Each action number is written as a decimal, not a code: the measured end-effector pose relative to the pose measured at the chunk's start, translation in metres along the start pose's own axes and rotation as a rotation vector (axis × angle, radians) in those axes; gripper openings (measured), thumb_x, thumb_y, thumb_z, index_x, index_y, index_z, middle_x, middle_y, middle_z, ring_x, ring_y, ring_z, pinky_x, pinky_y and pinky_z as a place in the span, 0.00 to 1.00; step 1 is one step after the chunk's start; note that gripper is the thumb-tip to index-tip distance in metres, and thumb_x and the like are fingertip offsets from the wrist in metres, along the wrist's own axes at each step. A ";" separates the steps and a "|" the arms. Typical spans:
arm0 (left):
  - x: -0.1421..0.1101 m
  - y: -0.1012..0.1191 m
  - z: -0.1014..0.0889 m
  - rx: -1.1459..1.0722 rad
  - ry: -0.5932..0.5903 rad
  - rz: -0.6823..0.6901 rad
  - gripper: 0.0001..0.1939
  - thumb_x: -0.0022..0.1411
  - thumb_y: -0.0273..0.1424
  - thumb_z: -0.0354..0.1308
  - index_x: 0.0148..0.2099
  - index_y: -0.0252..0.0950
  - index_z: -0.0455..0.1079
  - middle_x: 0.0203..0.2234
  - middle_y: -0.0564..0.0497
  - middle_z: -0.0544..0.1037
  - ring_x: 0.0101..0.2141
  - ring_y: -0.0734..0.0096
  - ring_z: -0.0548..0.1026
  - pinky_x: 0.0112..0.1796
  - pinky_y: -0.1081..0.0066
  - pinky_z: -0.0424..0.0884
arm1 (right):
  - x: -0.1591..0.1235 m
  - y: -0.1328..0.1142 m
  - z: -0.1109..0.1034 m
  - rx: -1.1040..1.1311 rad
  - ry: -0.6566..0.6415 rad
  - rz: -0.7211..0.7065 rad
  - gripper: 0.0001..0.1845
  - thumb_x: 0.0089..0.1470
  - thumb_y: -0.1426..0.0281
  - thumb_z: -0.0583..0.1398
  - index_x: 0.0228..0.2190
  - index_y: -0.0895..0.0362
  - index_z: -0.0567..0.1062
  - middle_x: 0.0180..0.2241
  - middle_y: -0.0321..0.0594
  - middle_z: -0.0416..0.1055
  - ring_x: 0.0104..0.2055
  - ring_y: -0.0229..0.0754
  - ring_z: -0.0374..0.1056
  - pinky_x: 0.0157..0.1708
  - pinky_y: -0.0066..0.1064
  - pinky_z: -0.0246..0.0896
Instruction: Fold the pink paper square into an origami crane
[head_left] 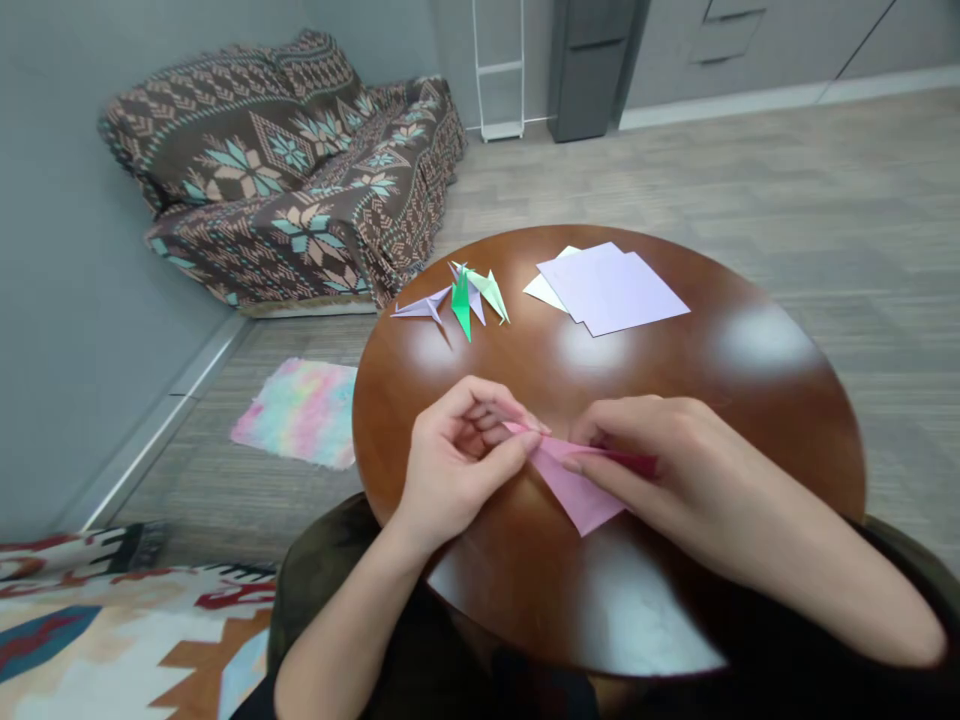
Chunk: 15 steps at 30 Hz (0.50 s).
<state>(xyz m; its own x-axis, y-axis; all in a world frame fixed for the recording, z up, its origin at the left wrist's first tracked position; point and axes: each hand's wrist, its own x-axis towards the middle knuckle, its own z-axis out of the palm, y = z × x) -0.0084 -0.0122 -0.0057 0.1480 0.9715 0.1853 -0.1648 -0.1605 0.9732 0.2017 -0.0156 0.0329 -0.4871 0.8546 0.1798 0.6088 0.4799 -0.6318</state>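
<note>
A folded sheet of pink origami paper [583,492] is held above the near half of the round brown table [525,570]. My left hand [465,455] pinches its left corner between thumb and fingers. On the other side, my right hand [652,460] grips the paper's upper right edge, thumb in front. A darker pink layer shows by the right palm, and the right end of the paper is hidden behind that hand. One corner of the sheet points down toward me.
Several folded paper cranes, including a green one [460,303] and a lilac one [424,308], stand at the table's far left. Lilac paper sheets [615,290] lie at the far right over a pale green one. Beyond are a patterned sofa [300,190] and a fluffy rug [300,412].
</note>
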 end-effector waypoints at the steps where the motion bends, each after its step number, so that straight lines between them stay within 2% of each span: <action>1: 0.000 -0.001 0.001 -0.033 0.018 -0.004 0.07 0.60 0.25 0.70 0.39 0.37 0.75 0.32 0.49 0.83 0.35 0.68 0.82 0.39 0.72 0.78 | 0.000 0.000 0.000 0.017 0.007 0.008 0.17 0.67 0.66 0.59 0.25 0.54 0.74 0.20 0.31 0.70 0.22 0.37 0.63 0.24 0.30 0.51; 8: 0.003 -0.006 -0.002 -0.140 0.128 -0.001 0.10 0.56 0.24 0.73 0.40 0.38 0.77 0.30 0.53 0.82 0.34 0.68 0.84 0.41 0.71 0.80 | -0.001 0.000 -0.002 0.042 0.024 0.060 0.14 0.63 0.70 0.62 0.24 0.54 0.76 0.20 0.30 0.71 0.21 0.36 0.64 0.23 0.29 0.53; 10: 0.003 -0.006 -0.004 -0.185 0.093 -0.018 0.08 0.59 0.27 0.71 0.41 0.38 0.78 0.31 0.52 0.82 0.35 0.69 0.84 0.42 0.71 0.79 | -0.001 0.000 -0.003 0.081 0.005 0.070 0.14 0.63 0.71 0.62 0.24 0.53 0.76 0.20 0.30 0.71 0.22 0.36 0.65 0.23 0.28 0.54; 13: 0.002 -0.004 -0.005 -0.209 -0.054 -0.074 0.11 0.60 0.31 0.71 0.45 0.38 0.80 0.37 0.49 0.83 0.40 0.68 0.82 0.44 0.71 0.78 | -0.001 -0.003 -0.005 0.154 -0.026 0.100 0.14 0.64 0.70 0.61 0.25 0.53 0.76 0.21 0.30 0.72 0.23 0.35 0.65 0.24 0.27 0.55; 15: 0.001 -0.003 -0.005 -0.159 -0.132 -0.118 0.10 0.58 0.30 0.73 0.44 0.36 0.81 0.36 0.49 0.83 0.38 0.71 0.80 0.42 0.75 0.77 | -0.001 -0.005 -0.006 0.191 -0.064 0.128 0.14 0.65 0.69 0.61 0.26 0.54 0.76 0.22 0.30 0.73 0.24 0.35 0.66 0.24 0.27 0.56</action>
<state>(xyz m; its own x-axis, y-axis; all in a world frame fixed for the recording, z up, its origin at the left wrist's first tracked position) -0.0122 -0.0102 -0.0093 0.2994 0.9491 0.0976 -0.2889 -0.0072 0.9573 0.2031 -0.0175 0.0403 -0.4559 0.8889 0.0450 0.5416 0.3172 -0.7785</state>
